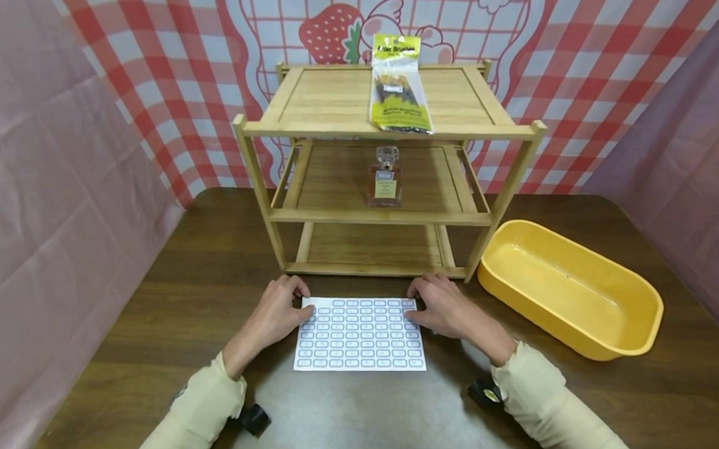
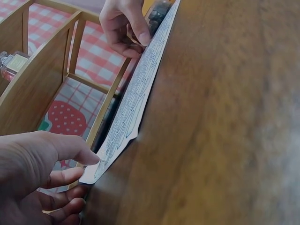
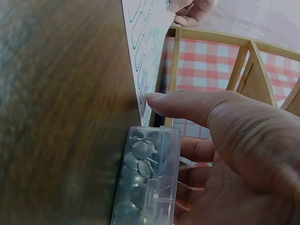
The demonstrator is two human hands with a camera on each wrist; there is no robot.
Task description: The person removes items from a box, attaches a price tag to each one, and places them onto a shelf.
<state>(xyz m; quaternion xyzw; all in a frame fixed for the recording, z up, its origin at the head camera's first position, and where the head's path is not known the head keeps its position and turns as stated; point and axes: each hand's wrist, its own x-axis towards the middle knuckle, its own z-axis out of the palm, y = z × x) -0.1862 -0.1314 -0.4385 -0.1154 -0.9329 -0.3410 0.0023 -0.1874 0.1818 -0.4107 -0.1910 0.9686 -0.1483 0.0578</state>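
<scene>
A white sheet of blue-bordered labels (image 1: 361, 337) lies on the table in front of the shelf, with a bare spot at its top left. My left hand (image 1: 279, 307) pinches its far left corner, thumb (image 2: 86, 153) on top and index fingertip at the edge. At the far right corner my right hand (image 1: 446, 307) holds the sheet the same way, thumb (image 3: 161, 102) on its face. Beside the right fingers in the right wrist view is a clear plastic box (image 3: 145, 178) with round metal-looking pieces; the hand mostly hides it in the head view.
A three-tier wooden shelf (image 1: 383, 217) stands just behind the sheet. On its top lies an artist brush pack (image 1: 400, 87), and a perfume bottle (image 1: 386, 179) stands on the middle tier; both bear small labels. To the right sits a yellow plastic basin (image 1: 571, 291).
</scene>
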